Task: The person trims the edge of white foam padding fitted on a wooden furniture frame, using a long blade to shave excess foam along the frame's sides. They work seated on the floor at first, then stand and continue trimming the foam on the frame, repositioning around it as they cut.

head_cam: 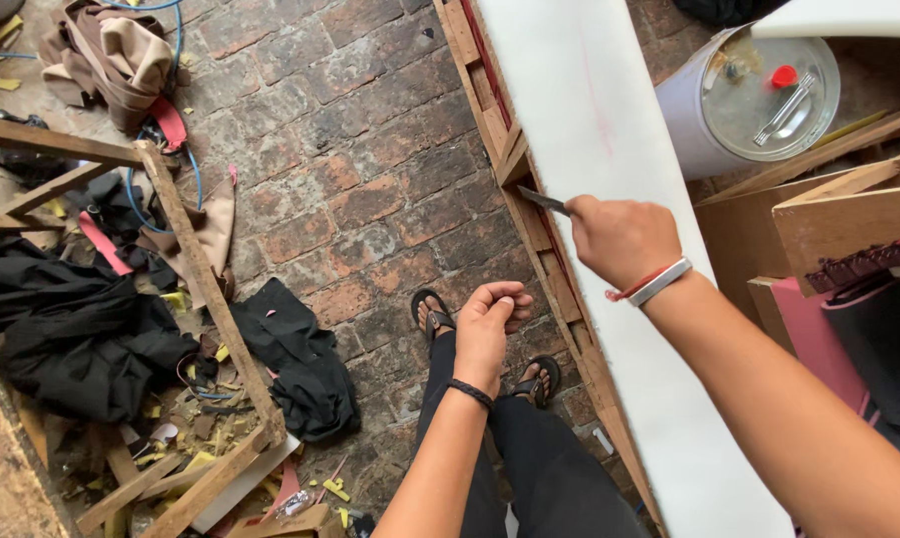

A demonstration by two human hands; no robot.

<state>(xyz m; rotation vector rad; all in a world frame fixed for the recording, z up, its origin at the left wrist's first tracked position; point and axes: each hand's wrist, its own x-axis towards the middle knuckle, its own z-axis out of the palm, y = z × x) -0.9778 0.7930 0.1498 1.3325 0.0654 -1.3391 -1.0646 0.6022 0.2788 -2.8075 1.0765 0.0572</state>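
Note:
My right hand [619, 237] is closed around the handle of a knife; its dark blade [543, 200] points left at the edge of a long white foam sheet [590, 110]. That sheet lies on a wooden frame [530, 229] running from the top of the view down to the bottom right. My left hand [485, 327] hangs loosely curled over my legs and holds nothing. It is apart from the frame. My feet in sandals [432, 314] stand on the brick floor [370, 149].
A white drum [689, 110] with a clear lid stands at the top right beside wooden panels [839, 219]. Black cloth [71, 329], tan fabric [111, 55], another wooden frame [196, 269] and scraps lie on the floor at the left.

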